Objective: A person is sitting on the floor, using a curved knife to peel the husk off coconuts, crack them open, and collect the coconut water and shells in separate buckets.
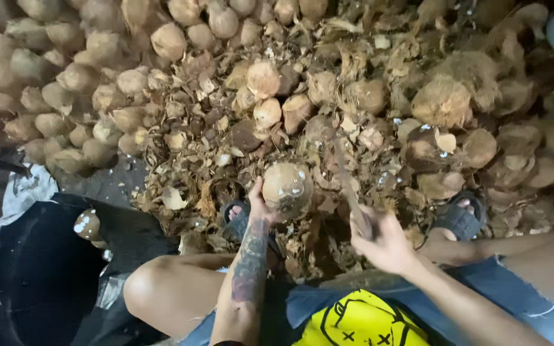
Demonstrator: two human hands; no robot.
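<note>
Centre frame: left hand (261, 206) cups a husked coconut (288, 187) over the husk litter (213, 160) — fingers wrapped behind it. Right hand (383, 240) fisted round a blurred blade (349, 186).

Seated, both arms reaching forward, lower centre of frame.

Left hand (261, 208), tattooed forearm rising from bottom centre, fingers cupped and closed, thumb upward. Right hand (383, 240), lower right of centre, fist clenched tight, wrist bent inward, forearm running to lower right. Bare knees spread; sandalled feet either side.
</note>
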